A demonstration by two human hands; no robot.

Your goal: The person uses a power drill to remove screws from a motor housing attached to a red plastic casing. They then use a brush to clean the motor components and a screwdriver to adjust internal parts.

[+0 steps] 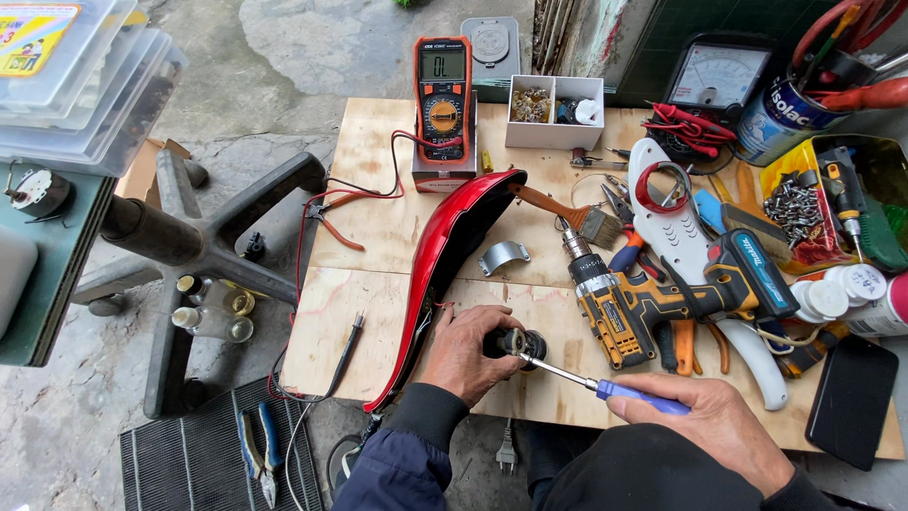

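Where the bare plywood surface (378,322) meets its near edge, the left hand (465,352) is closed around a small black cylindrical part (518,343) with a bright metal face, pressing it down on the wood. The right hand (711,423) grips a screwdriver (605,386), its handle blue plastic and its shaft slim polished steel, with the tip touching the cylindrical part.

Just beside the left hand: a long glossy red shell (445,274), curved and tapering, standing on edge across the surface from the near left to the middle.

Behind the part: a small bent strip of grey sheet metal (503,255), arched.

To the right: a cordless drill (653,298), yellow and black with a ribbed metal chuck and a teal battery block, lying on its side. A flat paintbrush (567,213) with a wooden handle and grey bristles lies near the chuck.

Far edge: an orange-cased digital multimeter (443,99), upright, with red and black leads trailing to the left; a white two-compartment box (554,111) holding small metal parts.

Right side: a yellow tray (875,156) of screws and tools, white plastic caps (832,293), a black slab-like phone (851,402).

On the concrete floor to the left: a black five-armed chair base (203,246) and blue-handled pliers (257,454) on a ribbed black mat.
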